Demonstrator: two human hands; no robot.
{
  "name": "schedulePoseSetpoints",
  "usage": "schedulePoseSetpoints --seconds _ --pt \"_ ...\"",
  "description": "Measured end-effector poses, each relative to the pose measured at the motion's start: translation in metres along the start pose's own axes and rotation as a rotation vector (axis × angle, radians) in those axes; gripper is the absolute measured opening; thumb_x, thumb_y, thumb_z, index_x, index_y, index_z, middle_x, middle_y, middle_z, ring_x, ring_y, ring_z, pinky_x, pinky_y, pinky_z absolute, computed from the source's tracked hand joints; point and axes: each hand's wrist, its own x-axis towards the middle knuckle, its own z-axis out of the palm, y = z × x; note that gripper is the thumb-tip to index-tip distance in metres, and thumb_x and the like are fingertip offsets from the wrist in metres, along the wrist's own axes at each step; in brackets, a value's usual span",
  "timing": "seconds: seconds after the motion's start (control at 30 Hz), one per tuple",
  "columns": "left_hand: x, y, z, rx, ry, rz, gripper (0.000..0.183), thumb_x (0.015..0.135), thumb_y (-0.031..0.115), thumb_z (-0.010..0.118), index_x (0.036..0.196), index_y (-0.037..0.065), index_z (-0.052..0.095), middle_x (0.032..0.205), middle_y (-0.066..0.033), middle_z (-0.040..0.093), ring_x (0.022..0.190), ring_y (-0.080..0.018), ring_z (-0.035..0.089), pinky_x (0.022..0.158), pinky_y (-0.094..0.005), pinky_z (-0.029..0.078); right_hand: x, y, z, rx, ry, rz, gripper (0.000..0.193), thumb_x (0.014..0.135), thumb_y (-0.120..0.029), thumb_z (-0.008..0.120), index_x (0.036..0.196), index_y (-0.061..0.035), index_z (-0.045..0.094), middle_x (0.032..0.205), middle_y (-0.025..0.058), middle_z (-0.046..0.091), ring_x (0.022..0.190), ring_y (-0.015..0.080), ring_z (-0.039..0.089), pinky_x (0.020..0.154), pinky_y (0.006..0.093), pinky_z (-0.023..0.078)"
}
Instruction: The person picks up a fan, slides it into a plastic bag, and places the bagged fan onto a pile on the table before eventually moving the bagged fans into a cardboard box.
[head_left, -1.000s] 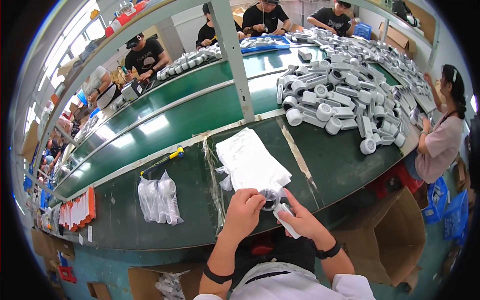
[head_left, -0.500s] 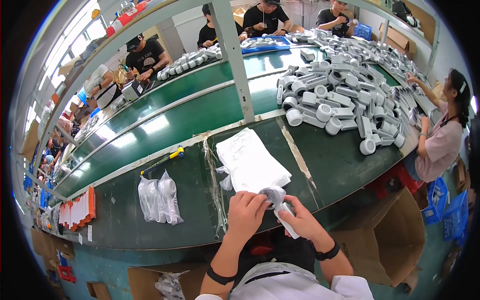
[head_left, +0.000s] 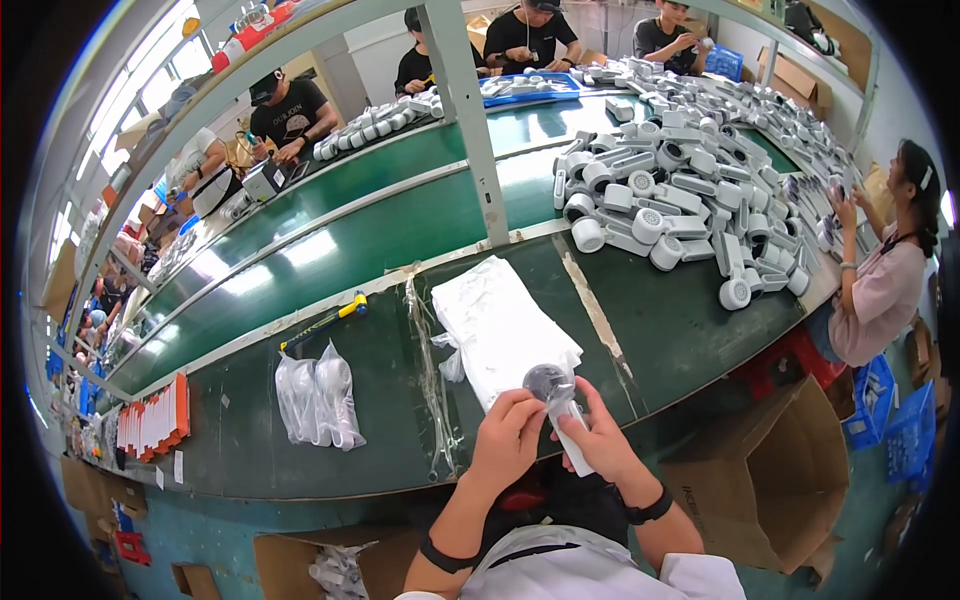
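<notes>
Left hand (head_left: 508, 438) lower than earlier, right hand (head_left: 606, 442) around one white fan (head_left: 562, 410)

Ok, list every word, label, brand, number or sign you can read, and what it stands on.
I don't copy out wording; here is where print shows.
Co-worker's black T-shirt at upper left: pale lettering above a round print.
Open cardboard box at lower right: dark characters on its side.
Grey-and-white device in the right hand: no print I can make out.
Yellow-and-black tool: any marking is too small to read.
</notes>
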Motion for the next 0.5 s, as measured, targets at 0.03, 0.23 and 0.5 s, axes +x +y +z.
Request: schedulePoseSetpoints --seconds 0.03,0.23,0.5 --pt "-0.001 -0.001 0.002 0.027 0.0 0.07 0.016 0.081 -0.001 0.067 0.096 0.001 0.063 0.091 -0.0108 0.061 0.079 -0.0302 0.061 0.068 -0.0365 0.05 0.0 0.001 0.002 -0.062 0.009 -0.014 0.07 0.096 -0.016 0.055 0.152 -0.0137 0.012 0.086 0.0116 0.063 0.05 0.016 0.059 0.043 0.0282 0.049" --pt "-0.002 0.008 0.007 0.102 -0.148 0.266 0.014 0.081 0.001 0.067 0.094 0.001 0.063 0.091 -0.012 0.062 0.082 -0.0314 0.061 0.071 -0.0378 0.05 0.009 0.013 -0.003 -0.259 0.044 -0.135 0.071 0.094 -0.015 0.056 0.152 -0.0101 0.015 0.086 0.0109 0.064 0.053 0.0149 0.061 0.048 0.03 0.051" --pt "0.003 0.007 0.003 0.153 0.021 0.228 0.021 0.078 0.0 0.068 0.098 0.002 0.064 0.086 -0.0107 0.061 0.079 -0.0312 0.058 0.071 -0.0388 0.048 0.007 0.001 0.005 -0.301 0.089 -0.077 0.054 0.093 -0.016 0.055 0.141 -0.0051 0.032 0.084 0.0106 0.066 0.054 0.0162 0.063 0.05 0.0301 0.05"
